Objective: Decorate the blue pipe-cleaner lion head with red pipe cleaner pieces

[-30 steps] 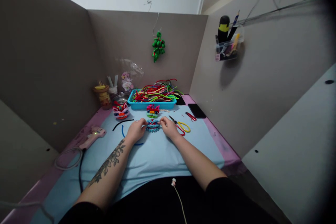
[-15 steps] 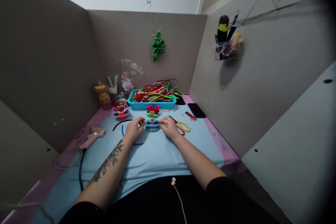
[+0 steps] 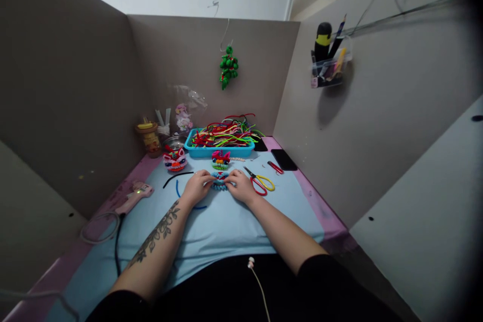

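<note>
A blue ring-shaped braided piece (image 3: 219,185) with some red in it lies on the light blue cloth, between my hands. My left hand (image 3: 197,187) has its fingers closed on the piece's left side. On the right side, the fingers of my right hand (image 3: 240,186) pinch it too. Just behind it stands a small red, pink and green figure (image 3: 221,159). Scissors (image 3: 262,182) with one red and one yellow handle lie to the right of my right hand. A black strip (image 3: 173,177) and a blue strip (image 3: 178,188) are left of my left hand.
A blue tray (image 3: 219,152) of colourful fuzzy stems stands at the back. A pink and red figure (image 3: 175,160), a jar (image 3: 150,140) and a pink glue gun (image 3: 136,197) are on the left. On the right lie a red cutter (image 3: 275,167) and a black phone (image 3: 284,159).
Both hands have moved inward over the blue piece and now cover more of its sides. The scissors' blades show more fully. The view has shifted slightly.
</note>
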Demonstrator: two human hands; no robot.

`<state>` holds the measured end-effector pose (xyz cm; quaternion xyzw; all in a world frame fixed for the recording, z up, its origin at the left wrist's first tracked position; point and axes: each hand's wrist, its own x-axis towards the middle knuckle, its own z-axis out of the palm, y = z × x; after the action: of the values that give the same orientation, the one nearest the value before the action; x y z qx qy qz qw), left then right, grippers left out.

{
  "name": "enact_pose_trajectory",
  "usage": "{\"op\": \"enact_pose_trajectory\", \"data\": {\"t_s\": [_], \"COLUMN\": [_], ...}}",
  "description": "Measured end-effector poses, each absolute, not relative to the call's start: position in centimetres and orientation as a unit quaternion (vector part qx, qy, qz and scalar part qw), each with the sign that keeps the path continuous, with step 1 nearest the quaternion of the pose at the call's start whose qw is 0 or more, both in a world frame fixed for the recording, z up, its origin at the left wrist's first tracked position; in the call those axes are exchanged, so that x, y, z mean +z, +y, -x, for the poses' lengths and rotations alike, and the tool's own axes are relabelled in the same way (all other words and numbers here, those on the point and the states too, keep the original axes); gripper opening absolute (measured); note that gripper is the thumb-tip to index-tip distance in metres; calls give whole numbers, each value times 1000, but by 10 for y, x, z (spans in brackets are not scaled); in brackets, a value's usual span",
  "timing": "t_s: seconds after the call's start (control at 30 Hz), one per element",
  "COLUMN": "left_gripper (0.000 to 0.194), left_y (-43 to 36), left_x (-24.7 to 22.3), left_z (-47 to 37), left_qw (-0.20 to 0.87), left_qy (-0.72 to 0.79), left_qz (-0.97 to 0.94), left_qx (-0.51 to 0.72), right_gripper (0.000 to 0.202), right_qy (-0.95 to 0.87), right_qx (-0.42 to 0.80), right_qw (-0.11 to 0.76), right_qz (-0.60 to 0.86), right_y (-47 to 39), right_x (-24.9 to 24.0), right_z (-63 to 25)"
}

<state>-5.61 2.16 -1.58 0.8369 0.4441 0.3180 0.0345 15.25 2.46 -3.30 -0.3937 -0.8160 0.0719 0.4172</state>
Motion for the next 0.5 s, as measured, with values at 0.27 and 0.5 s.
{"op": "enact_pose_trajectory", "data": {"t_s": [0.27, 0.5], "left_gripper": [16, 19], "left_y": [16, 16], "left_x": [-10, 5], "left_z": [55, 63], "left_qw": [46, 27], "left_qy": [445, 542], "left_qz": [-820, -684], "left_qx": [357, 488], "right_gripper": [12, 18], "right_qy": [-724, -551], "right_qx": [210, 330], "right_qw": [516, 639], "right_qz": [406, 423], "right_y": [21, 28], "right_x": [-25, -18], "right_z": [-156, -169]}}
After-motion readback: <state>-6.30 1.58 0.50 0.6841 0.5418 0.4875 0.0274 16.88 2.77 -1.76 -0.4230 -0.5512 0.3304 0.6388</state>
